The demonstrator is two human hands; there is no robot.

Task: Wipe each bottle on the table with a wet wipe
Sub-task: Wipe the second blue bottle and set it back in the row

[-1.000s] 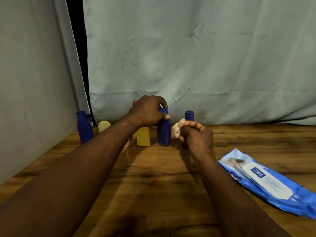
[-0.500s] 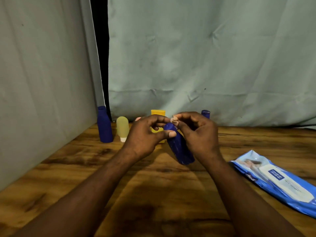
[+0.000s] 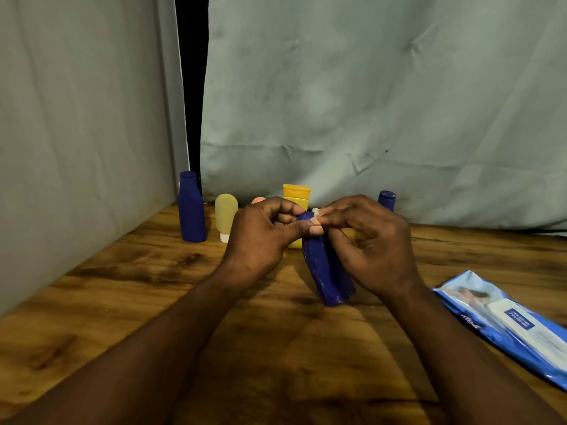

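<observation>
My left hand (image 3: 264,237) grips the top of a dark blue bottle (image 3: 326,271), which tilts with its base toward me above the table. My right hand (image 3: 368,240) pinches a small crumpled white wet wipe (image 3: 316,213) against the bottle's cap. At the back of the table stand another blue bottle (image 3: 191,207), a pale yellow tube (image 3: 225,216) on its cap, a yellow tube (image 3: 296,196) and a further blue bottle (image 3: 387,200), partly hidden behind my right hand. A pink thing (image 3: 258,200) peeks over my left hand.
A blue pack of wet wipes (image 3: 503,320) lies flat at the right on the wooden table (image 3: 122,296). Grey-green cloth hangs behind and on the left, with a dark gap between the sheets.
My left hand lifted the blue bottle from its place at the back and brought it nearer, tilted. My right hand moved the wipe onto the bottle's cap.
</observation>
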